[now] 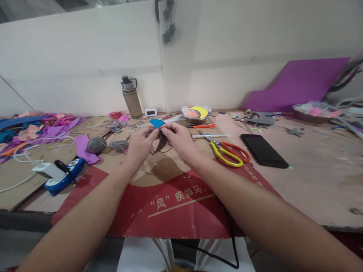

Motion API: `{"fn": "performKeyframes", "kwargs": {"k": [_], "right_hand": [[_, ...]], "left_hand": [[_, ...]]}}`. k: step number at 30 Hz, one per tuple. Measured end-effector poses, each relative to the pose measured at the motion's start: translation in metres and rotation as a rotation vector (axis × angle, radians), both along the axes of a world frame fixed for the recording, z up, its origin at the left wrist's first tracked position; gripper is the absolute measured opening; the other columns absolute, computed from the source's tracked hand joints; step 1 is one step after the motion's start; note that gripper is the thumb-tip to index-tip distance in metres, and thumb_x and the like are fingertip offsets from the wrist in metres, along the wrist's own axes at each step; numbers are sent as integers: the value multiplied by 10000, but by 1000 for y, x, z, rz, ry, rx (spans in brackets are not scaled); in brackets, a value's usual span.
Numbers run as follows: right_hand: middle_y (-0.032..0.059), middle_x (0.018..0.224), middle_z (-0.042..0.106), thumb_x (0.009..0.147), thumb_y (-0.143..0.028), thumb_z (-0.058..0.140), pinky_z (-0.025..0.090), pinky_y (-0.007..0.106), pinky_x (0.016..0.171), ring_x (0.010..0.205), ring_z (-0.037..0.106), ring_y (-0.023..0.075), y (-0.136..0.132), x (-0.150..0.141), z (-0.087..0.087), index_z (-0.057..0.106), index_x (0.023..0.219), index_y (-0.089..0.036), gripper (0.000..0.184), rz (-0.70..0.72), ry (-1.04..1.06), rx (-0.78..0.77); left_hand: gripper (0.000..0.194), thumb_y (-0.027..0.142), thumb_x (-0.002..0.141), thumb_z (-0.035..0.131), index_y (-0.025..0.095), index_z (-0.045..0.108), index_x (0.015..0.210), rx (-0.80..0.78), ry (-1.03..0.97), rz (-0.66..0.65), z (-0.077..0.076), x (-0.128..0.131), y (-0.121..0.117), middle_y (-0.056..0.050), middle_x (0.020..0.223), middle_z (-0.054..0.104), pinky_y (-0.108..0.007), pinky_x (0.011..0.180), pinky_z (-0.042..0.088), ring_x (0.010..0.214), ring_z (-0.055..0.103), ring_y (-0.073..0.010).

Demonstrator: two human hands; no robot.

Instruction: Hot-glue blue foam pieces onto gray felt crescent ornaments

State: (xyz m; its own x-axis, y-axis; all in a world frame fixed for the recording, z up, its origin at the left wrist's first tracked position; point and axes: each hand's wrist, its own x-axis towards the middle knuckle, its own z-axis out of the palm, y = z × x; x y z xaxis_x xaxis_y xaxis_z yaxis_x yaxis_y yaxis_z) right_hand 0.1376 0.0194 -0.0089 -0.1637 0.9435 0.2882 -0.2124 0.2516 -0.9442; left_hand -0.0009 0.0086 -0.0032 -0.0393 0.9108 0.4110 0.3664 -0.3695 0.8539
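Note:
My left hand (144,141) and my right hand (180,139) meet over the middle of the table, thumbs and fingers pinched together. Between them is a small piece of blue felt (157,122), its rounded top showing above the fingertips. A dark grey-brown piece (161,144) hangs below the thumbs, with a thin thread-like loop beside it. How the two pieces join is hidden by my fingers. To the right of my right hand lie scissors (227,153) with one yellow and one red handle. Balls of grey yarn (96,145) rest left of my left hand.
A red printed cardboard sheet (181,223) covers the front edge. A phone (263,150) lies to the right. Felt scraps (58,132) and a blue power strip (66,176) with cables are at left. A bottle (132,100) and metal bowl (196,119) stand at the back.

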Motion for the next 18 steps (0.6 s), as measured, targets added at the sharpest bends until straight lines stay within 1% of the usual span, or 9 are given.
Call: {"fn": "performKeyframes", "kwargs": {"k": [2,4,6,8,10,14,15,18], "right_hand": [[-46,667,550,803,-241,573,357,210,510,539,449,63,1,-1,-3,586,813,-178,65,8,-13,20],[-40,700,559,787,-238,587,362,213,530,574,459,68,2,-1,-5,589,838,-175,81,10,-29,48],[-37,719,556,771,-242,603,362,218,542,600,459,74,4,-2,-8,583,843,-176,101,-2,-45,67],[-37,724,545,762,-243,608,356,223,547,610,449,78,5,-2,-9,574,835,-178,103,-14,-66,72],[-36,725,538,766,-246,603,351,228,550,609,438,81,5,-2,-11,569,832,-179,100,-6,-99,65],[-34,723,534,774,-261,598,342,234,546,592,412,84,5,-4,-14,579,832,-180,101,44,-174,56],[-34,719,537,777,-263,596,337,234,542,585,405,83,5,-4,-15,585,830,-181,99,65,-195,55],[-41,665,513,800,-279,578,312,228,521,553,386,80,1,-7,-17,594,801,-182,99,141,-265,40]], "left_hand": [[234,394,805,629,165,676,787,-8,-30,-4,-1,0,1,0,659,643,-201,330,341,336,476,-73],[214,375,786,643,166,651,738,-8,-77,-9,-3,-1,3,9,658,617,-199,336,370,354,506,-82],[189,338,759,659,167,625,686,-16,-160,-14,-4,-1,5,20,632,581,-201,370,427,402,533,-93],[174,302,733,672,165,610,646,-25,-254,-23,-5,-1,8,22,612,557,-214,440,499,470,548,-101],[168,273,714,682,163,601,616,-28,-325,-26,-5,-3,11,29,587,528,-230,511,544,508,536,-99],[189,212,696,689,167,553,571,8,-478,-14,-2,-10,20,56,528,447,-245,595,578,490,487,-76],[182,195,695,681,168,550,572,20,-546,0,-1,-13,23,59,522,451,-248,606,583,485,483,-73],[138,124,695,646,164,553,600,6,-770,15,4,-22,30,32,597,566,-256,677,597,560,571,-86]]}}
